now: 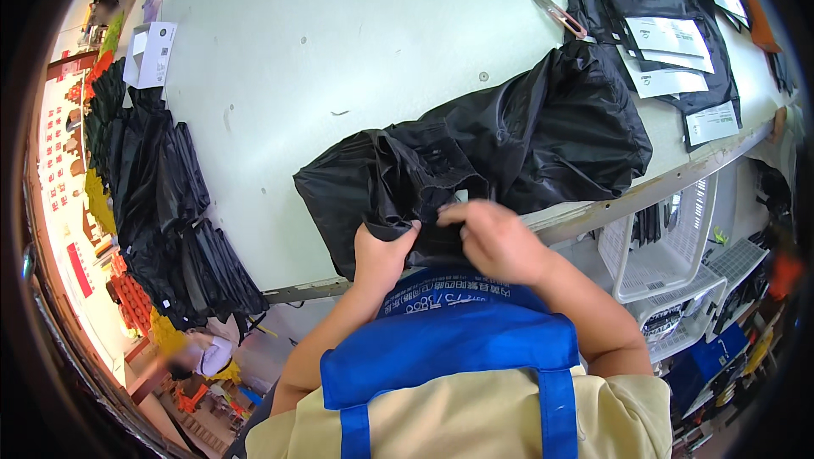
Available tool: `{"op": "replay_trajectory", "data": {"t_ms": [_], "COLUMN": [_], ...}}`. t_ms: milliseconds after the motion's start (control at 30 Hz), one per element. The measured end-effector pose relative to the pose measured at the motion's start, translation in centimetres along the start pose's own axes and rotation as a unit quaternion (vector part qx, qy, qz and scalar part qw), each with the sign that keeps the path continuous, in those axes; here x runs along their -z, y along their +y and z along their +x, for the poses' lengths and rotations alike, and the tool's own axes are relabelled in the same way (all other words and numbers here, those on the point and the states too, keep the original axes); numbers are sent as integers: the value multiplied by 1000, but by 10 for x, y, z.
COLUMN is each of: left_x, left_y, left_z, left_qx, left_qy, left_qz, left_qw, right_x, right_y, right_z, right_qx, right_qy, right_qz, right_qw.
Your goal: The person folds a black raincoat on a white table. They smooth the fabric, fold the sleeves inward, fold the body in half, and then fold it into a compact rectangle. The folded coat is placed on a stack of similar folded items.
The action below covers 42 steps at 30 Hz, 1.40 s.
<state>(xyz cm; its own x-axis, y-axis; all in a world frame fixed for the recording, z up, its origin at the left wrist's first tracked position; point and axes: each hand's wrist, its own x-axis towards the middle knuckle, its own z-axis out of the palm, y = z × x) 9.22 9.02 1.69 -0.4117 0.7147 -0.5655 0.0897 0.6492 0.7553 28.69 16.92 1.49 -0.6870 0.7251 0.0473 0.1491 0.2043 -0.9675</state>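
Note:
A black garment point(543, 128) of thin shiny fabric, with a gathered band, lies bunched along the near edge of the table. My left hand point(383, 254) is closed on the garment's near edge, thumb on top of the cloth. Against the gathered band, my right hand point(500, 243) is closed with its fingers curled, slightly smeared by motion. What its fingertips pinch is hidden. A small white label point(462, 196) shows on the band just beyond those fingers.
On the pale table point(280, 61), thread snips point(564, 16) lie at the far right beside black garments with white cards point(670, 39). Black garment stacks point(161, 179) line the left edge, near a white box point(151, 54). White plastic baskets point(661, 247) stand below right. A person point(212, 356) is at lower left.

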Motion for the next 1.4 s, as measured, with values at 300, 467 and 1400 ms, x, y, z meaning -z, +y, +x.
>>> {"op": "replay_trajectory", "data": {"t_ms": [300, 467, 1400], "left_x": [-12, -8, -6], "left_y": [1, 6, -18], "left_z": [-1, 4, 17], "left_qx": [-17, -44, -9], "left_qy": [-58, 0, -57], "left_qz": [-101, 68, -73], "left_qw": [993, 997, 996], "right_x": [-14, -4, -6], "right_y": [-3, 12, 53], "right_z": [-4, -5, 8], "right_qx": [53, -1, -156], "right_qy": [-25, 38, 8], "right_qz": [-101, -109, -49], "right_qw": [993, 993, 987]}}
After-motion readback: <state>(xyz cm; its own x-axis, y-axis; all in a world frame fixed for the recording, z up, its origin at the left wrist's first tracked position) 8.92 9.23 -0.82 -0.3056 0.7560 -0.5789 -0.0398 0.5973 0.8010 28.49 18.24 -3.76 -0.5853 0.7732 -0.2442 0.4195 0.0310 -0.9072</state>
